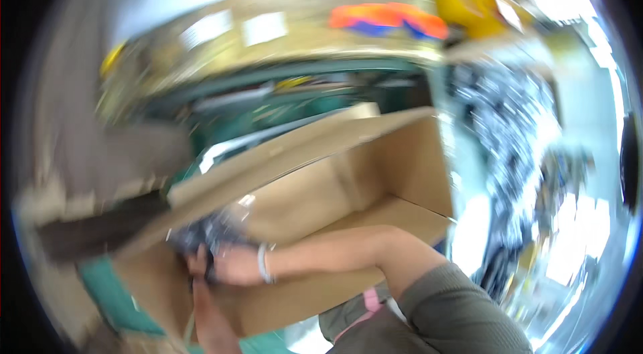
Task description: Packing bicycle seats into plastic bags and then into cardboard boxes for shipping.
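A large open cardboard box [315, 193] fills the middle of the view, set at a slant. Down in its left end, a dark bundle in shiny clear plastic [218, 228] rests between my hands; blur hides what kind of thing it is. My right hand [234, 264], with a pale band at the wrist, reaches across the box and grips the bundle's near side. My left hand [197, 267] comes up from below, closed against the same bundle right beside the right hand. The fingers of both are partly smeared by motion.
Behind the box stands a worktable [301, 26] with white papers, an orange and blue item [388, 18] and a shelf below. Yellow things [479, 12] lie at the far right. A heap of shiny plastic-wrapped goods [509, 133] is on the right.
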`<state>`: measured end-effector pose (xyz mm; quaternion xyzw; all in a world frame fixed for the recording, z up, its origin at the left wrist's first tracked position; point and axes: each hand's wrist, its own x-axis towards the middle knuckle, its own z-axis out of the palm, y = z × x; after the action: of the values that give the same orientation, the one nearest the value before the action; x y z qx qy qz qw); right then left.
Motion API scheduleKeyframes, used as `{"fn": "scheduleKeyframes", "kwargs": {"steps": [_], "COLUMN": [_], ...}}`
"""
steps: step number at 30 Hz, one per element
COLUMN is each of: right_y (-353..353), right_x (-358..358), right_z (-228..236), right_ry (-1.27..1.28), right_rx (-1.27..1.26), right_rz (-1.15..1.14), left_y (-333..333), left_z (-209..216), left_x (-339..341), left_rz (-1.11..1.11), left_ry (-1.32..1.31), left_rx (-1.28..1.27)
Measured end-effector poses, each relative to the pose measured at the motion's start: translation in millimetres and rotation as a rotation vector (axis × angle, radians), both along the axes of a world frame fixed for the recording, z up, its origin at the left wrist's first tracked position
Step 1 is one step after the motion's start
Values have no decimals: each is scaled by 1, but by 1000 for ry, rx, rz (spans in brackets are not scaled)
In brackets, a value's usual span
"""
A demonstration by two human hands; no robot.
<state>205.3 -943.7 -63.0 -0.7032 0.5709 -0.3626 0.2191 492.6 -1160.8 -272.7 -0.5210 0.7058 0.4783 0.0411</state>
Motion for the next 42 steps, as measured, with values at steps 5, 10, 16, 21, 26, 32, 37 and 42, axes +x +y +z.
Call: {"fn": "scheduleKeyframes", "kwargs": {"steps": [5, 10, 16, 21, 26, 32, 37, 42], "right_y": [216, 590, 958, 998, 998, 932, 894, 858], "right_x": [-189, -337, -391, -399, -376, -306, -291, -302], "right_z": [179, 119, -12, -44, -40, -46, -58, -40], "right_ry": [-351, -32, 261, 118, -84, -285, -413, -865], "right_rx": [-227, 225, 889, 1161, 939, 793, 690, 700], "right_rz": [-351, -1855, -2123, -1892, -1916, -2017, -2225, -2367], "left_y": [35, 281, 621, 849, 928, 921, 924, 910], "left_z": [84, 316, 362, 248, 200, 225, 210, 188], "left_x": [-137, -382, -611, -792, -841, -764, -750, -742], "left_rz": [-282, -457, -1306, -1722, -1851, -1928, -1622, -1457], "left_ry": [-256, 214, 461, 621, 561, 278, 373, 419], "left_rx": [-613, -309, -325, -590, -929, -875, -776, -834]}}
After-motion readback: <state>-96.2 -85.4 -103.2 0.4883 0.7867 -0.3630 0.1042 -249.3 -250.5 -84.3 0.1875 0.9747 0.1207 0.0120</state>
